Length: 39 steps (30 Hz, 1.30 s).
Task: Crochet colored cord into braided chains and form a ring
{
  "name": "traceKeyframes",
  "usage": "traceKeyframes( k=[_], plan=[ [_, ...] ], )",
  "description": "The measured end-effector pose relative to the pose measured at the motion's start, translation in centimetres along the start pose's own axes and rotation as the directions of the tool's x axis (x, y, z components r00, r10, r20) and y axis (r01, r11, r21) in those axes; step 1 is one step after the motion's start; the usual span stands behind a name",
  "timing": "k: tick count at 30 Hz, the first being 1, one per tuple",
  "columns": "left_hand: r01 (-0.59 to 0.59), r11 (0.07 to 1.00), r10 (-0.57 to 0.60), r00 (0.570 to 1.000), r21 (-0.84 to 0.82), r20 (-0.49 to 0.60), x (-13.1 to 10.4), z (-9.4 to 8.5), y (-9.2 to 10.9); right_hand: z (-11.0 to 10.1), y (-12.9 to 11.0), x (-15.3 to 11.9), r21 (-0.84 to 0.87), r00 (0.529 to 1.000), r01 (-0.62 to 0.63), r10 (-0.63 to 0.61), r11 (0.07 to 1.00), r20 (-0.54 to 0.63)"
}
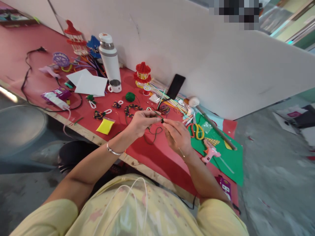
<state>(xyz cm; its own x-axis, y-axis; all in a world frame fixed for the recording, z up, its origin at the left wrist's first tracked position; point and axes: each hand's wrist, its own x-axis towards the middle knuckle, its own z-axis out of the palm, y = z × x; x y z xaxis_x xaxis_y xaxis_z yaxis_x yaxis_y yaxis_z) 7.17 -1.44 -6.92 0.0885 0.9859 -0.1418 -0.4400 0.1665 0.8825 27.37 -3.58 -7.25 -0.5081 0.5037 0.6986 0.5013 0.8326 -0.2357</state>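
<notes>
Both hands meet above the red table, fingertips close together around a small dark green piece of yarn work (162, 121). My left hand (144, 123) pinches its left side, where a thin green stick or strand shows above the fingers. My right hand (178, 136) has its thumb and fingertips pressed on the right side. A dark yarn strand (155, 139) hangs below onto the table. Behind the hands lie a multicoloured yarn ball (164, 109), a braided multicoloured yarn loop (130, 110) and a green yarn ball (130, 96).
Scissors (199, 131) and a pink glue gun (211, 150) lie right on a green sheet (236, 164). A phone (176, 86) leans behind. A white bottle (110, 62), cup (115, 86) and yellow packet (105, 126) stand or lie left.
</notes>
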Motion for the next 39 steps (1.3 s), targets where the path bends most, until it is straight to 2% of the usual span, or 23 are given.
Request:
traceKeyframes(
  k=[4,7,9,11,15,19,23,25,27,29,31,33,36,39],
  plan=[
    [0.198,0.965,-0.176,0.974,-0.17,0.14,-0.2,0.0,0.2,2.6,-0.1,-1.4,-0.039,0.98,-0.02,0.012,0.999,-0.199],
    [0.291,0.938,-0.243,0.94,-0.189,0.238,-0.3,-0.7,0.6,2.9,0.4,-1.4,0.038,0.967,0.062,-0.051,0.997,-0.25],
    [0.31,0.939,-0.263,0.926,-0.149,0.272,-0.3,-1.4,1.0,2.4,0.9,-1.0,0.126,0.973,0.118,-0.09,0.985,-0.212],
    [0.304,0.95,-0.275,0.922,-0.069,0.272,-0.2,-2.1,1.5,1.4,1.3,-0.5,0.206,0.986,0.134,-0.109,0.969,-0.125],
    [0.242,0.963,-0.262,0.943,0.118,0.204,0.1,-2.9,2.3,-0.6,1.4,0.4,0.311,0.991,0.088,-0.116,0.946,0.07],
    [0.2,0.957,-0.243,0.949,0.212,0.2,0.3,-2.9,2.7,-2.2,0.9,1.1,0.371,0.979,0.032,-0.103,0.928,0.174],
    [0.2,0.947,-0.256,0.942,0.251,0.218,0.3,-2.8,2.9,-3.1,0.5,1.5,0.425,0.971,-0.106,0.002,0.899,0.237],
    [0.203,0.949,-0.26,0.937,0.242,0.234,0.3,-2.9,3.0,-3.2,0.5,1.3,0.475,0.961,-0.207,0.087,0.855,0.262],
    [0.208,0.953,-0.262,0.931,0.22,0.253,0.3,-2.9,2.9,-2.8,0.6,1.0,0.557,0.943,-0.31,0.175,0.77,0.282],
    [0.211,0.957,-0.259,0.929,0.198,0.263,0.2,-2.8,2.8,-2.1,0.8,0.5,0.664,0.922,-0.388,0.257,0.639,0.291],
    [0.207,0.962,-0.249,0.931,0.178,0.266,0.0,-2.5,2.5,-1.0,0.9,0.0,0.758,0.9,-0.422,0.333,0.498,0.283],
    [0.192,0.969,-0.228,0.936,0.153,0.269,-0.1,-2.2,2.2,0.0,0.8,-0.4,0.803,0.882,-0.421,0.398,0.422,0.253],
    [0.158,0.982,-0.183,0.94,0.107,0.288,-0.4,-2.1,1.7,1.0,0.8,-0.8,0.796,0.873,-0.41,0.446,0.445,0.2],
    [0.108,0.989,-0.137,0.931,0.103,0.34,-0.4,-2.4,1.5,1.1,0.9,-0.9,0.795,0.886,-0.376,0.436,0.477,0.158]
  ],
)
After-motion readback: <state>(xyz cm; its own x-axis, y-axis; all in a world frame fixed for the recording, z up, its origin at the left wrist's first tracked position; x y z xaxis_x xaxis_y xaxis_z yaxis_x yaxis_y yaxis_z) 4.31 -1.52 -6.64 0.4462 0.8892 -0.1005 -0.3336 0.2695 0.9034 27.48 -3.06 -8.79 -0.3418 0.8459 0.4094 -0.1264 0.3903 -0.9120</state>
